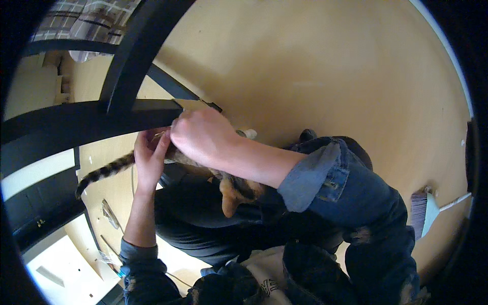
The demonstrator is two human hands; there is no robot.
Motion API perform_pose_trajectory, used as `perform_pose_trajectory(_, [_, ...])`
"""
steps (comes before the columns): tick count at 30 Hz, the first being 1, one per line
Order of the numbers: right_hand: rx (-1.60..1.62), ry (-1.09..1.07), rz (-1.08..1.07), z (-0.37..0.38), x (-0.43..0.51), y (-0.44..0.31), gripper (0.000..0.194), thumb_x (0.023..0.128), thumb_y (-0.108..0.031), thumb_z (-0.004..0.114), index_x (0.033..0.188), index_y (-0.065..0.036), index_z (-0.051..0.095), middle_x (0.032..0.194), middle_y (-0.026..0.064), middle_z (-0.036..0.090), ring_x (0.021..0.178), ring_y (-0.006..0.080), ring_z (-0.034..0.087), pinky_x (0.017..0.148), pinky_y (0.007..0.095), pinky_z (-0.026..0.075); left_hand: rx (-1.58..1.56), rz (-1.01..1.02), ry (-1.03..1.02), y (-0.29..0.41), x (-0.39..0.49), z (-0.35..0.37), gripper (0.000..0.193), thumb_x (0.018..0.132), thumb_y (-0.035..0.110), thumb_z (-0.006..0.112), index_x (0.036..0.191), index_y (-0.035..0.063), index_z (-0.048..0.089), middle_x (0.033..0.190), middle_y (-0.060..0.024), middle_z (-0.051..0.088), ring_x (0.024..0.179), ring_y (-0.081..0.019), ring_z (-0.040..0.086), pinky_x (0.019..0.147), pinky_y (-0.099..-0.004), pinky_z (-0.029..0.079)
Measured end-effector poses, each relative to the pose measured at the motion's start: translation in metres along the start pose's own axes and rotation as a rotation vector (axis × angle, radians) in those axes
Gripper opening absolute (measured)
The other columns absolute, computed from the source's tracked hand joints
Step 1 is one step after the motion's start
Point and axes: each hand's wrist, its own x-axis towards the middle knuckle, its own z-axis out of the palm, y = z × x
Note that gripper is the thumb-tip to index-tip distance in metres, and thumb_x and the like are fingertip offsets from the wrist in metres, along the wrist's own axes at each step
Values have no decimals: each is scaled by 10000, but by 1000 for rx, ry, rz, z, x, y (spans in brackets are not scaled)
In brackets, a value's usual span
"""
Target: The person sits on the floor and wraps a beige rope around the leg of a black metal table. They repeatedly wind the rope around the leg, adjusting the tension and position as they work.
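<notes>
My left hand [148,160] is raised at the underside of a black furniture frame bar [76,124]. Its thumb and fingers come together around something thin and pale that I cannot make out. My right hand [204,135] is curled against the same bar, touching the left fingertips. Its fingers face away, so anything in them is hidden. A tan strip [188,103] shows on the bar just above the right knuckles. Below my forearms a cat [236,190] with orange and dark fur stands by my legs. Its ringed tail [108,167] stretches left behind my left wrist.
Black uprights [129,53] join the bar at the upper left, with plaid fabric [95,23] beyond. A broom head [421,211] lies on the wood-toned floor [324,76] at right. A white panel [65,263] and a dark panel [42,198] are at lower left.
</notes>
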Motion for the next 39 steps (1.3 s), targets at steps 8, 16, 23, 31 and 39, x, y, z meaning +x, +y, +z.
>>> perform_pose_trajectory(8, [161,101,151,32,-7,-14,214,855,-141,605,933,52,655,817,202,675,716,319,697,600,410,590,-172,-169,57,4,3,11,409,1037,140,528,1420,0,505,1331,-133,618,1228,-204,577,1085,-336,431])
perform_pose_trajectory(16, [194,267,163,47,-19,-28,316,866,-115,588,1044,145,615,952,265,641,857,347,666,748,395,588,-797,-423,33,18,-10,22,441,1120,298,370,1410,14,544,1353,-139,626,1290,-247,564,1138,-382,415])
perform_pose_trajectory(23, [64,179,99,58,-32,-33,426,841,-97,595,1126,218,595,1045,344,643,985,412,670,892,431,566,-666,-257,-69,19,-18,47,270,1102,209,464,1215,8,605,1205,-144,683,1185,-240,627,1080,-360,458])
perform_pose_trajectory(31, [130,117,7,63,-34,-27,391,848,-58,581,1136,205,604,1155,340,639,1084,440,614,943,488,529,-728,-250,6,0,-10,44,189,1083,163,554,1027,32,680,1063,-70,719,977,-129,650,905,-264,516])
perform_pose_trajectory(39, [561,-17,249,28,-40,4,136,948,-60,670,1064,2,705,849,130,742,710,192,691,678,320,565,-180,-28,7,-11,9,22,245,1054,208,621,917,36,729,715,36,602,635,-25,492,568,-206,385])
